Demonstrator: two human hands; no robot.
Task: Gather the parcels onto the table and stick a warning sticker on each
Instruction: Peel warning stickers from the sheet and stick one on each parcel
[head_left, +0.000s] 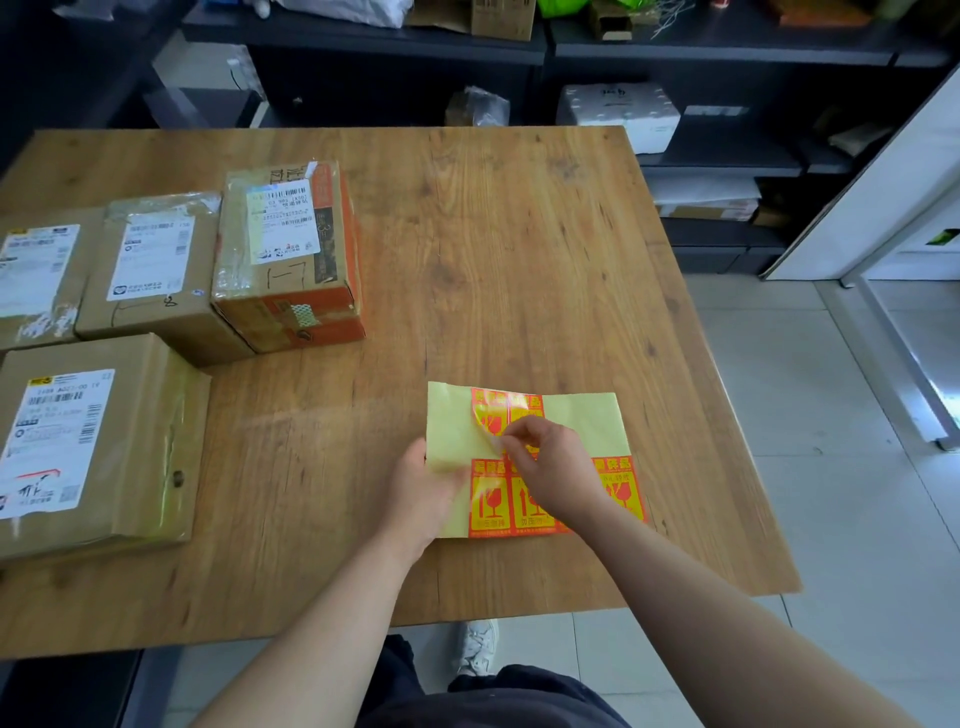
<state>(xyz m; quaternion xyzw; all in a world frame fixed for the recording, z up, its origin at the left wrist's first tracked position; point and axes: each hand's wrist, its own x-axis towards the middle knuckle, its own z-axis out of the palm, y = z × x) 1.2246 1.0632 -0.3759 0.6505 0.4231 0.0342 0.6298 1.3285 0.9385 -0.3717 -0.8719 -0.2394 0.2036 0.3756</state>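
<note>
Several brown parcels with white shipping labels sit on the left of the wooden table (493, 249): a tall orange-edged box (291, 260), a box beside it (150, 280), one at the far left edge (36, 275) and a flat one in front (98, 447). A yellow backing sheet of orange fragile stickers (582, 421) lies near the table's front edge. My left hand (426, 493) holds the sheet's left edge down. My right hand (550, 467) pinches the corner of one sticker (485, 415), which is partly peeled and curled up.
Dark shelving behind the table holds a white foam box (618, 111), cartons and bags. A white frame (893, 332) stands on the tiled floor to the right. My shoe (478, 647) shows under the table's front edge.
</note>
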